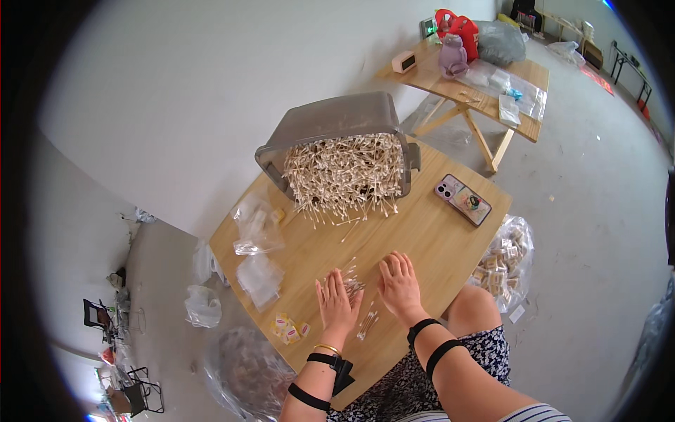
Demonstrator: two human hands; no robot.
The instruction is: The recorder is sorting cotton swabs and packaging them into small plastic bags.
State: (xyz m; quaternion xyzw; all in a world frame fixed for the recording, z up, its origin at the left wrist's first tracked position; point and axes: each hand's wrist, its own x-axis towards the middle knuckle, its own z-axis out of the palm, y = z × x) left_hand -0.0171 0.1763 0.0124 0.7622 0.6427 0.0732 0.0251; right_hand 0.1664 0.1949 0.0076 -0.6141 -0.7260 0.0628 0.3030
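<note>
My left hand [338, 302] lies with straight fingers over a small bunch of cotton swabs [354, 281], its palm and thumb covering part of them. To the right, my right hand [400, 287] rests on the wooden table [436, 246], fingers lightly bent and lying forward, with nothing visible in it. Between my wrists lie several loose cotton swabs [367, 325]. Beyond both hands a grey plastic bin [337, 112] is tipped on its side, its mouth facing me, full of cotton swabs [344, 172] that spill onto the tabletop.
Clear plastic bags [259, 281] and small yellow-and-white labels [287, 328] lie at the table's left. A phone [464, 200] in a decorated case sits at the right. Beside my knee stands a bag of packed bundles [508, 260]. Another table [485, 98] stands beyond.
</note>
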